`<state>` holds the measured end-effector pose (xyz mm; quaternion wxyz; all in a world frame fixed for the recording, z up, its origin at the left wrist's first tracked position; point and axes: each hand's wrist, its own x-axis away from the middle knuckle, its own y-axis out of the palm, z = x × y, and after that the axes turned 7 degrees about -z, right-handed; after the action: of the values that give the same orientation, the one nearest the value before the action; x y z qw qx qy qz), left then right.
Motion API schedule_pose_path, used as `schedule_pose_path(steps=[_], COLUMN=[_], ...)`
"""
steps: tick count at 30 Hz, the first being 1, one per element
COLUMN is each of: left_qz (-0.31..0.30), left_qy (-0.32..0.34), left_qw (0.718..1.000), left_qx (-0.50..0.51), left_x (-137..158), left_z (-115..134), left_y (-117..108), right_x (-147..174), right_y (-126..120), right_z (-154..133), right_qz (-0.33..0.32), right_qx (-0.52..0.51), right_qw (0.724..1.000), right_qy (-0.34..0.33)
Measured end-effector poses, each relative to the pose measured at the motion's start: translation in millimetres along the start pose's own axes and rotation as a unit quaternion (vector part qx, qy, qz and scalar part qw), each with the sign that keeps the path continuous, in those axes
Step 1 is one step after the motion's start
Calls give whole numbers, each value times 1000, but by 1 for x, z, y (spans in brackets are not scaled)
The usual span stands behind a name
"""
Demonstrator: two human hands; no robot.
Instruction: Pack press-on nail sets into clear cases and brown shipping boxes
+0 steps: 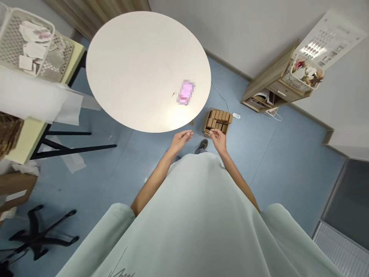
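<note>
My left hand [181,140] hovers just off the near edge of the round white table [138,57], its fingers stretched out and a little curved, with nothing in it. To its right, my right hand [218,141] is in the air above the near side of an open cardboard box [205,124]. Its fingers are loosely bent and apart, and I see nothing held. Several small brown cartons [218,115] fill that box on the floor. On the table lies a pink, pixelated rectangular item [186,92], and a tiny dark thing [173,94] lies beside it.
At the left, a yellowish table [27,140] carries white perforated baskets [47,57] and white sheeting. A wheeled chair base [37,234] stands below it. A wooden cabinet [269,84] is at the right wall, near a white power strip [236,115] and its cord.
</note>
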<state>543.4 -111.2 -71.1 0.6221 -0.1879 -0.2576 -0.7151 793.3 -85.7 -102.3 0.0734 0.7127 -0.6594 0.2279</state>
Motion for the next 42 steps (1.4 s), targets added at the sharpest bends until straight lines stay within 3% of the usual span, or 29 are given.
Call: schedule_pose_path(steps=[12,19,25,35,42], left_qz=[96,146,184,248,261], left_qy=[71,82,79,86,55], left_qw=[989,979,972,961,961], left_qx=[88,119,122,85,64], left_x=[125,157,161,134,88], left_z=[-34,-37,-25,27,62], left_y=[-157,-218,-274,-410,-487], right_x=[71,74,37,-39,-77], right_y=[185,258,317,445,484], right_z=[-61,-88,-113,-147,-181], right_qz=[-72,-142,-181,-213,-219], right_qx=[11,59,58,-4,9], right_qw=[997,987,980,976,975], right_qy=[-37,-42,-56,-37,-20])
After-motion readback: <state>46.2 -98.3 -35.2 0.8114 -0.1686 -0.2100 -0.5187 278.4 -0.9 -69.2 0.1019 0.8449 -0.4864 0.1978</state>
